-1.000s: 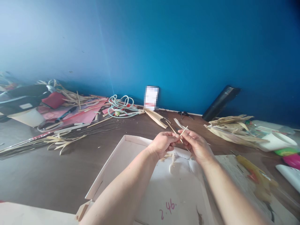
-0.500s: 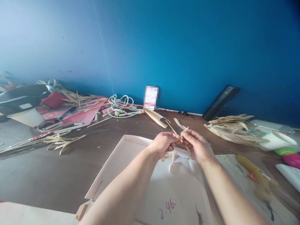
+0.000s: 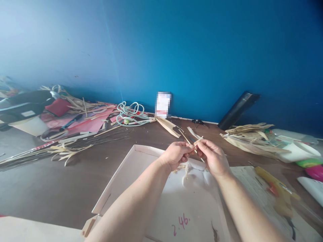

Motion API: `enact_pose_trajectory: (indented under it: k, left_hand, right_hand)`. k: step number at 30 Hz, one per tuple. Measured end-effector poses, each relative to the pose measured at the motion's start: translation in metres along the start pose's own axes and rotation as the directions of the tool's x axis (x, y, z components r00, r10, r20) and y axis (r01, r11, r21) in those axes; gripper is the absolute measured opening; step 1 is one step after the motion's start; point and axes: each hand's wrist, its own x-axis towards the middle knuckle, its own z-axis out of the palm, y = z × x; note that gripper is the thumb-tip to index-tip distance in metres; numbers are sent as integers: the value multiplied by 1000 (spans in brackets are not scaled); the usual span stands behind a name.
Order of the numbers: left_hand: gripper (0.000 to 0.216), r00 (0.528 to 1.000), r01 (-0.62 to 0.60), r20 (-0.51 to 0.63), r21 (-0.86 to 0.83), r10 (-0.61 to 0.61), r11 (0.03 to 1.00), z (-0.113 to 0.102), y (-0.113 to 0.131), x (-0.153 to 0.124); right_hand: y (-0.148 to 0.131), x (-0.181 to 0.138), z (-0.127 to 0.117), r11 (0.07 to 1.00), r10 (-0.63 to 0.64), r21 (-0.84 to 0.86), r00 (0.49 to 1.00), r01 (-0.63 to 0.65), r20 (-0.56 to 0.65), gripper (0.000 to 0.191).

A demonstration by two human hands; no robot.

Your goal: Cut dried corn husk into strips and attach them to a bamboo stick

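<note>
My left hand (image 3: 176,156) and my right hand (image 3: 214,158) meet above the far edge of an open white cardboard box lid (image 3: 136,169). Both are closed in a pinch, fingertips almost touching, on a thin pale strip (image 3: 201,138) of dried plant fibre. One end pokes up past my right fingertips; the middle is hidden by the fingers. A narrow pale stick (image 3: 185,136) lies just behind the hands, beside a curled piece of dry husk (image 3: 168,127). Below my fingers, inside the lid, rest a few small pale fibre pieces (image 3: 186,170).
A coiled pale cable (image 3: 133,114) lies back left, near pink paper (image 3: 97,124) and thin wires (image 3: 101,143). At right are a husk bundle (image 3: 248,139), a white cup (image 3: 299,151) and a yellow-handled glue gun (image 3: 274,183). A black tube (image 3: 237,110) leans on the blue wall.
Almost nothing differs. Both hands keep their pinch in the same place, with only a very slight shift of the right hand and the view.
</note>
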Motion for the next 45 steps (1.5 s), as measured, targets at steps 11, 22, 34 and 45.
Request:
enact_pose_trajectory:
  k: [11, 22, 34, 45]
  left_hand:
    - [20, 1000, -5, -21, 32, 5, 999, 1, 1, -2]
    - [20, 942, -136, -203, 495, 267, 858, 1, -9, 6]
    - [24, 939, -126, -173, 631, 297, 765, 3, -10, 5]
    - [29, 973, -102, -133, 491, 190, 865, 2, -10, 4]
  right_hand:
    - [3, 2, 0, 993, 16, 114, 998, -9, -60, 22]
    - [4, 7, 0, 979, 69, 197, 995, -53, -78, 29]
    - [2, 4, -3, 992, 103, 84, 982, -91, -157, 21]
    - [2, 7, -5, 999, 27, 40, 973, -18, -229, 22]
